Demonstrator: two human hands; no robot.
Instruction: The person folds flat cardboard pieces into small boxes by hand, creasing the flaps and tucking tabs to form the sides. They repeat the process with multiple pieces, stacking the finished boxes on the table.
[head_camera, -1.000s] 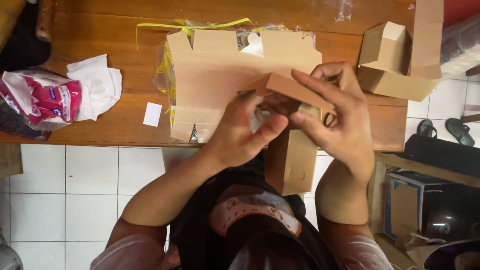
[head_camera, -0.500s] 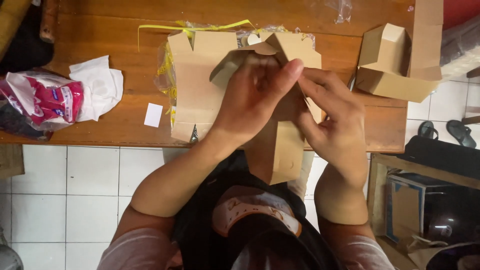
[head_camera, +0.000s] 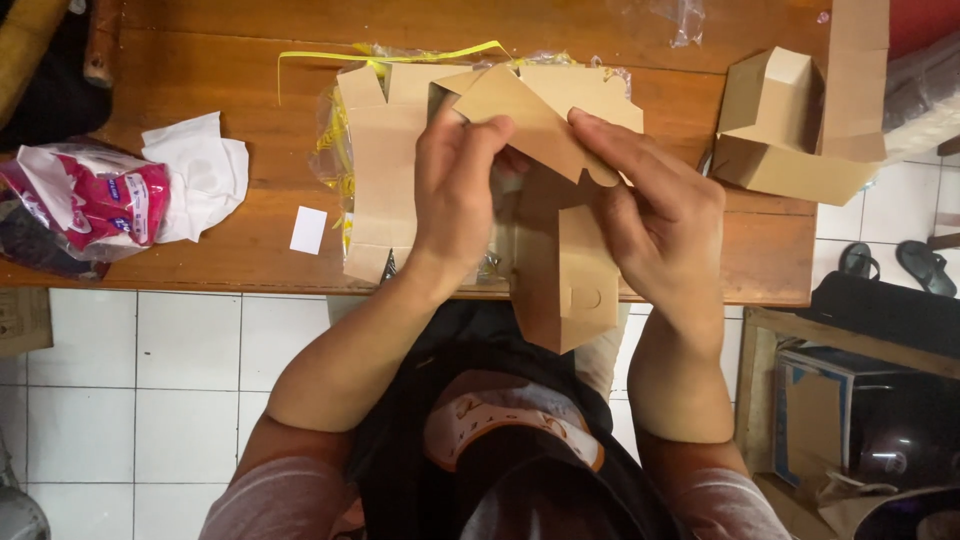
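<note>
Both hands hold one brown cardboard box blank above the near edge of the wooden table. My left hand grips its upper left part, fingers curled over the top flap. My right hand pinches the same flap from the right, fingers lying flat along it. The blank's lower end hangs past the table edge toward my lap. Under the hands lies a stack of flat cardboard blanks on a clear plastic wrap with yellow strapping.
Folded cardboard boxes stand at the table's right end. At the left lie a pink plastic packet, white crumpled paper and a small white slip. White tiled floor, sandals and a low shelf sit to the right.
The blank has been raised and opened out; its top flap now points up and left. Both hands shifted upward over the stack, the left fingers curling over the flap.
</note>
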